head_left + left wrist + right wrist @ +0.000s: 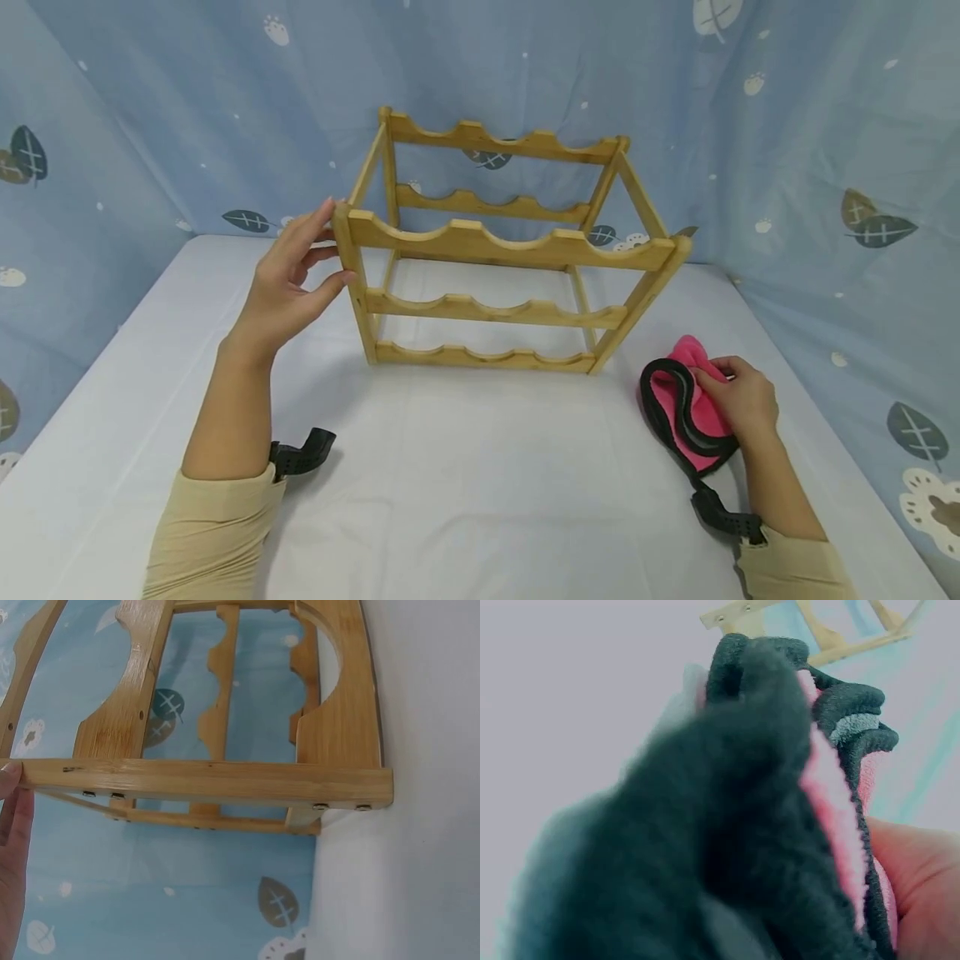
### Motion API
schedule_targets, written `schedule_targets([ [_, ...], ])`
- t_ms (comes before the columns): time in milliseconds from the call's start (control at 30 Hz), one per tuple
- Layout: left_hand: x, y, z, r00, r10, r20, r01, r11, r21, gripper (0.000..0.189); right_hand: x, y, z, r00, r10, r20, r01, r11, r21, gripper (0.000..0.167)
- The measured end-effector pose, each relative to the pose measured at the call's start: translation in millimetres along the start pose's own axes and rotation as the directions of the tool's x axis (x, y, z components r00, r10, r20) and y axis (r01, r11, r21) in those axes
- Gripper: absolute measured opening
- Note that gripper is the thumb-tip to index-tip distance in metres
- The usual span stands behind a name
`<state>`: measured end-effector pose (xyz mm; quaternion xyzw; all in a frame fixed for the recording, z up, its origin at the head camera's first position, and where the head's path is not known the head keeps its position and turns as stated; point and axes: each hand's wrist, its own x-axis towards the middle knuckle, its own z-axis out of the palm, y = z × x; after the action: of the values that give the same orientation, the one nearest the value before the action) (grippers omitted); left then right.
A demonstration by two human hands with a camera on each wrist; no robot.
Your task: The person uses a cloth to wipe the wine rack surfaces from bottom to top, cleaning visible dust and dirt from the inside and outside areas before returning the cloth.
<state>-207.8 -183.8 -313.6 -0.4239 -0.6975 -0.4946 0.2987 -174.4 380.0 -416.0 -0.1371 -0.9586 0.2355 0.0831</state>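
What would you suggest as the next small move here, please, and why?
Probably bring the right hand with the pink cloth to the wooden rack: the cloth is gripped but apart from the rack, which the left hand holds at an upper front corner.

One wooden rack [465,237], one pink cloth [707,417], one tabletop [480,492]
The rack shows four corner posts [637,306] and five scalloped rails [456,307] in the head view; also counted are one left hand [282,292], one right hand [750,400], two tan sleeves [213,533] and two black wrist mounts [306,455]

Free tabletop [480,475] in front, wooden rack [465,237] blocking behind, pink cloth [708,412] rightward
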Motion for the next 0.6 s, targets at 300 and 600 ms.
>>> schedule_targets([
  [300,11.5,10.6,21.2,0.951,0.103,-0.290,-0.072,0.991,0.117,0.057,-3.4,-1,5,0.996,0.086,0.009,-0.087,0.995,0.050,0.052],
  [600,52.5,34.5,78.4,0.858,0.350,-0.376,-0.290,0.934,0.210,0.047,-2.6,0,5,0.995,0.093,0.020,-0.094,0.994,0.057,0.053],
])
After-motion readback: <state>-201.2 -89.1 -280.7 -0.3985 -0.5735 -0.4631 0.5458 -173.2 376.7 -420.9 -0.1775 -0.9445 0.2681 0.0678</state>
